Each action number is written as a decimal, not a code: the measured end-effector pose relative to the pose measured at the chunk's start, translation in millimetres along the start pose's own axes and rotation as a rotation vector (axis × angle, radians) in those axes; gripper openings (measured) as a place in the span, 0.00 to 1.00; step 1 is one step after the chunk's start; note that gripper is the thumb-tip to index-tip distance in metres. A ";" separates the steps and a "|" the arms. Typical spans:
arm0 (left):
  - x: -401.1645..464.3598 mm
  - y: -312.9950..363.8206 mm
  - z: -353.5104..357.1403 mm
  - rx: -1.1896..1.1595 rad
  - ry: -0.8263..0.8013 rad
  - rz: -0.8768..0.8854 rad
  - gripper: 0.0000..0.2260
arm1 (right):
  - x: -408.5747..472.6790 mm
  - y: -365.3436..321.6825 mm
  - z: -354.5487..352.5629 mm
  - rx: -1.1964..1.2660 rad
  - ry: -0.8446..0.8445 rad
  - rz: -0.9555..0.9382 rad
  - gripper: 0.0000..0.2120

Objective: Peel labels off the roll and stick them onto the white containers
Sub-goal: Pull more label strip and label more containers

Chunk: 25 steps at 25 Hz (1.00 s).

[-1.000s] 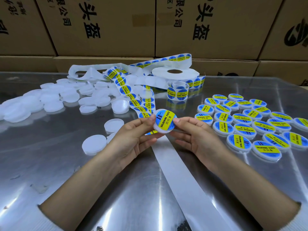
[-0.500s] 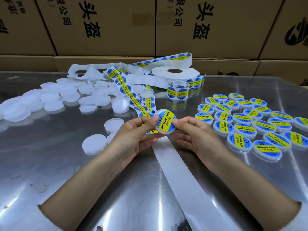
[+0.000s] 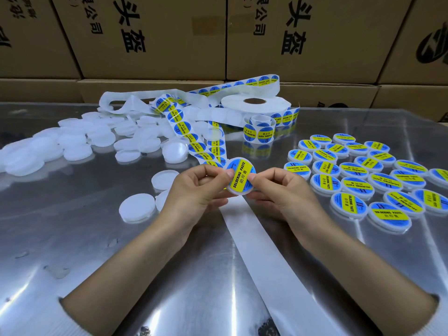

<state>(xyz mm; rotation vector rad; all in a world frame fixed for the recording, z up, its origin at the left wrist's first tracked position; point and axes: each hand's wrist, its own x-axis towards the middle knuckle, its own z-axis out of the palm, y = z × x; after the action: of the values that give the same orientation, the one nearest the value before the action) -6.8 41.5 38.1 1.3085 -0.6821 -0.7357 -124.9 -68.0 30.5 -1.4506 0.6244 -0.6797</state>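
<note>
Both hands hold one round white container (image 3: pixel 240 176) above the table, its face covered by a blue and yellow label. My left hand (image 3: pixel 197 192) pinches its left edge with the thumb on the label. My right hand (image 3: pixel 281 190) pinches the right edge, thumb on the label too. The label roll (image 3: pixel 255 105) lies flat at the back, and a strip of labels (image 3: pixel 184 132) trails from it toward my hands. Bare backing tape (image 3: pixel 252 243) runs from under my hands to the table's near edge.
Several unlabelled white containers (image 3: pixel 137 208) lie on the left of the shiny metal table (image 3: pixel 72 251). Several labelled containers (image 3: pixel 358 175) sit in rows on the right. A small coil of labels (image 3: pixel 259 132) stands before the roll. Cardboard boxes (image 3: pixel 169 37) wall the back.
The container has turned a little in my fingers, and both thumbs have slid over the label's face. The hands stayed in the same place.
</note>
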 end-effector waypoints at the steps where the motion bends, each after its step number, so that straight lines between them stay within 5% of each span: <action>1: -0.5 0.1 0.5 0.012 0.014 0.017 0.09 | -0.1 -0.2 0.6 -0.028 0.006 -0.030 0.06; 7: -1.7 1.2 3.1 0.138 0.084 0.158 0.06 | 2.4 -2.7 -3.4 -0.364 0.082 -0.183 0.09; 12: -1.1 0.2 1.9 0.085 0.087 0.104 0.07 | -0.1 -4.3 -10.9 -0.689 0.216 -0.168 0.26; 18: -5.8 -0.5 6.4 -0.062 -0.105 -0.046 0.10 | -5.3 -9.4 4.7 -0.250 -0.093 -0.207 0.21; 21: -7.4 -3.3 9.2 -0.095 -0.205 -0.096 0.12 | -4.1 -7.2 3.7 -0.326 -0.061 -0.246 0.13; 25: -5.7 -1.4 9.7 -0.088 -0.227 -0.061 0.13 | -0.5 -6.2 2.3 -0.267 0.002 -0.225 0.23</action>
<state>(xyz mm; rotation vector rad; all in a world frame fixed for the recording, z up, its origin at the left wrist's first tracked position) -18.0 40.2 37.9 1.1796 -0.7845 -0.9636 -123.7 -66.2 36.8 -1.7876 0.5740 -0.7951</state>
